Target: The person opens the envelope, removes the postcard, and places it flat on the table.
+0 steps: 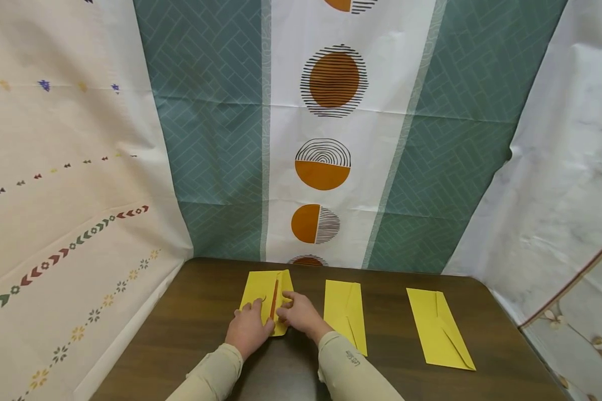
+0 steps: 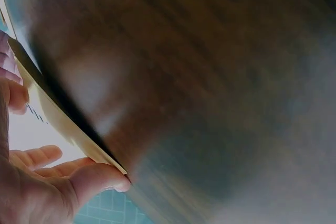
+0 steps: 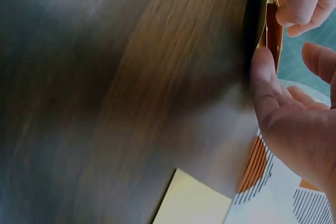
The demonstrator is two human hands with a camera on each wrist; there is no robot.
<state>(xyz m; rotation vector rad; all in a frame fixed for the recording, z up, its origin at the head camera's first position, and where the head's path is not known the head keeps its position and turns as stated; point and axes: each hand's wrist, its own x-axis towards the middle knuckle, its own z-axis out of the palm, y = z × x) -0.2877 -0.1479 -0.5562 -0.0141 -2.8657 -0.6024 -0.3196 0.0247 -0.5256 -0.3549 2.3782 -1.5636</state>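
Note:
A yellow envelope (image 1: 258, 280) lies at the back left of the table, its long slit gaping to show a reddish-brown inside. On its left half rests my left hand (image 1: 251, 328), fingers spread over the paper and thumb beside the slit's near end. My right hand (image 1: 303, 316) is on the flap side, its thumb (image 3: 262, 62) touching the slit's edge and the index finger held apart from it. The left wrist view has the envelope's edge (image 2: 86, 148) slanting above the tabletop, with my left thumb (image 2: 100, 179) at its corner.
Two more yellow envelopes lie on the dark wooden table (image 1: 381, 384): one (image 1: 338, 301) just right of my right hand, another (image 1: 433, 328) farther right. Behind the table's back edge hangs a patterned cloth (image 1: 221, 167). Light cloths (image 1: 80, 195) hang at both sides.

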